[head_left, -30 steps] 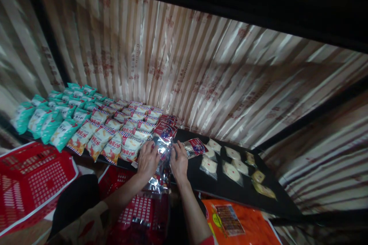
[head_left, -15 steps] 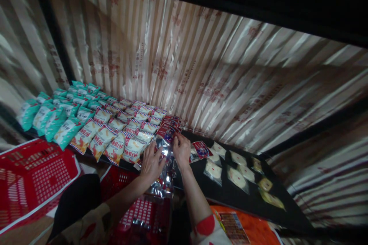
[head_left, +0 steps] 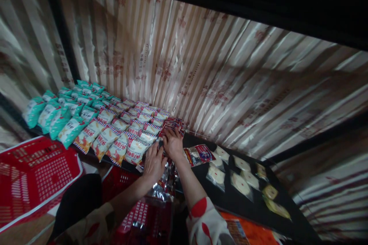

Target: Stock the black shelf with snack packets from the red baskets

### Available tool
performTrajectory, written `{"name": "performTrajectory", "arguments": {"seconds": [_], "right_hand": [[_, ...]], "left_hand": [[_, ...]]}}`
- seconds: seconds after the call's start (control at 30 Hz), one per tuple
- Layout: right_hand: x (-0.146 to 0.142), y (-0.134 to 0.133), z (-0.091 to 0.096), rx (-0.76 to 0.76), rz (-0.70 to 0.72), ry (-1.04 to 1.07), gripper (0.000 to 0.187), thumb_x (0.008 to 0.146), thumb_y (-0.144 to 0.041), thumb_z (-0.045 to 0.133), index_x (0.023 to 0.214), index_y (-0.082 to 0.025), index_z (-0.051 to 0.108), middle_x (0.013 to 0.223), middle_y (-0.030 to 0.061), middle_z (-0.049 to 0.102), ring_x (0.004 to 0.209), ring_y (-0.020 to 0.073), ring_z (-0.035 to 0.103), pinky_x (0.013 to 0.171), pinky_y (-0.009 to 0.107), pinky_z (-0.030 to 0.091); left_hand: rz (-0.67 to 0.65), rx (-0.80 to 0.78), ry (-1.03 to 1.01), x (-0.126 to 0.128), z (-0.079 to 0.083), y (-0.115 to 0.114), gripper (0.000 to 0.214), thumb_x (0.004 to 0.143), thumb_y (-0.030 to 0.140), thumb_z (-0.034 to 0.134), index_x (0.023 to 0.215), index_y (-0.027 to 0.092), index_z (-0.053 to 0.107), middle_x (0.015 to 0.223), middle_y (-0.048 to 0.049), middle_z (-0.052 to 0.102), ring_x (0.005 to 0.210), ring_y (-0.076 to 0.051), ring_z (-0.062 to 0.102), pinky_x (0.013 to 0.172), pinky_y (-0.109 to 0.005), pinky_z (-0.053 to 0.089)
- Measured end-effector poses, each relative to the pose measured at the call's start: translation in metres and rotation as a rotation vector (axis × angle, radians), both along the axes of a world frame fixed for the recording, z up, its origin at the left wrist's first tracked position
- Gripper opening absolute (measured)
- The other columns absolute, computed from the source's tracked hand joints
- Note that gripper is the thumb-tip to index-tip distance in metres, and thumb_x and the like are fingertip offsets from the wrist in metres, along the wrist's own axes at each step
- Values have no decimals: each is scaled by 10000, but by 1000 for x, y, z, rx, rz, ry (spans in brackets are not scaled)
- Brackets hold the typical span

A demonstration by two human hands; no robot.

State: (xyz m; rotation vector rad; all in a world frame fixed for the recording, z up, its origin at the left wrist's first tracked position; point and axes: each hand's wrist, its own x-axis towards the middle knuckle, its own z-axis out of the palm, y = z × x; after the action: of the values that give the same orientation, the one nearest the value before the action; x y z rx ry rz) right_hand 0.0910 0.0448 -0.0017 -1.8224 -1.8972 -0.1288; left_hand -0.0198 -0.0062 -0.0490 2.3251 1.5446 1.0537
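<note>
1. Fingers of the right hand reach forward, slightly bent and a little apart, their tips down on the red foil packets — whether they pinch one, I cannot tell.
2. Fingers of the left hand lie loosely spread, thumb apart, over the same row, gripping nothing that shows.
3. Taking the hands as the clock's centre, the red foil packets lie at twelve to one o'clock, partly hidden, on the black shelf; shiny foil packets continue the row at six.
4. Just beside the right wrist, at three, lies one red-and-blue packet.
5. Beyond it, between three and four: white discs in clear bags, then small yellow packets.
6. Cream snack bags fill ten o'clock, with teal bags farther out.
7. Red baskets stand lower — one towards nine, another at seven; an orange pack shows at four.
8. Pleated sheeting rises behind, at twelve.
</note>
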Motion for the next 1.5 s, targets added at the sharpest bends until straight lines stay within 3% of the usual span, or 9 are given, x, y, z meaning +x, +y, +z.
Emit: {"name": "performTrajectory", "arguments": {"seconds": [0.2, 0.53, 0.8, 0.93, 1.13, 1.33, 1.5], "right_hand": [[2, 5, -1, -101, 1, -102, 406, 825, -428, 536, 1171, -228, 607, 1329, 101, 518, 1330, 315, 287, 1045, 508, 226], [1, 19, -4, -152, 101, -111, 347, 837, -374, 536, 1129, -209, 625, 1323, 113, 522, 1317, 280, 334, 1062, 492, 214], [12, 9, -10, 57, 100, 17, 369, 889, -379, 440, 1138, -178, 624, 1290, 116, 547, 1316, 260, 344, 1056, 465, 289], [23, -8, -13, 162, 47, 119, 355, 902, -354, 395, 1074, -189, 658, 1237, 110, 585, 1267, 249, 415, 1026, 463, 349], [41, -39, -20, 251, -41, 212, 397, 906, -357, 360, 1088, -150, 645, 1264, 142, 554, 1262, 248, 413, 1014, 463, 368], [64, -62, -43, 303, -226, 361, 424, 889, -366, 342, 1050, -117, 645, 1225, 169, 572, 1153, 238, 511, 982, 438, 405], [89, -80, -77, 250, -316, 309, 428, 869, -287, 325, 1085, -81, 631, 1216, 186, 576, 1174, 248, 496, 993, 438, 393]], "left_hand": [[-36, -7, -21, 1, -11, 1, 463, 828, 245, 468, 1251, 57, 465, 1357, -199, 443, 1278, -302, 383, 1037, -477, 356], [3, 2, -63, 1, -14, 2, 510, 862, 318, 423, 1291, 43, 412, 1343, -213, 456, 1275, -301, 392, 1034, -485, 358], [-5, 27, -50, 1, -19, -2, 466, 856, 277, 436, 1286, 96, 428, 1377, -185, 426, 1312, -303, 337, 1034, -511, 342], [-9, 18, -47, 2, -19, -6, 468, 863, 287, 429, 1291, 98, 426, 1387, -185, 413, 1329, -309, 304, 1036, -526, 330], [-33, 40, -49, 3, -13, -14, 470, 875, 285, 427, 1295, 73, 411, 1415, -207, 362, 1352, -316, 251, 1050, -548, 297], [-168, 67, -74, 13, 6, -36, 402, 865, 167, 385, 1255, 103, 461, 1440, -162, 336, 1381, -273, 189, 1079, -507, 296], [-357, -38, -58, 36, 5, -67, 447, 836, 123, 369, 1273, 107, 457, 1451, -145, 330, 1383, -254, 195, 1087, -491, 310]]}}
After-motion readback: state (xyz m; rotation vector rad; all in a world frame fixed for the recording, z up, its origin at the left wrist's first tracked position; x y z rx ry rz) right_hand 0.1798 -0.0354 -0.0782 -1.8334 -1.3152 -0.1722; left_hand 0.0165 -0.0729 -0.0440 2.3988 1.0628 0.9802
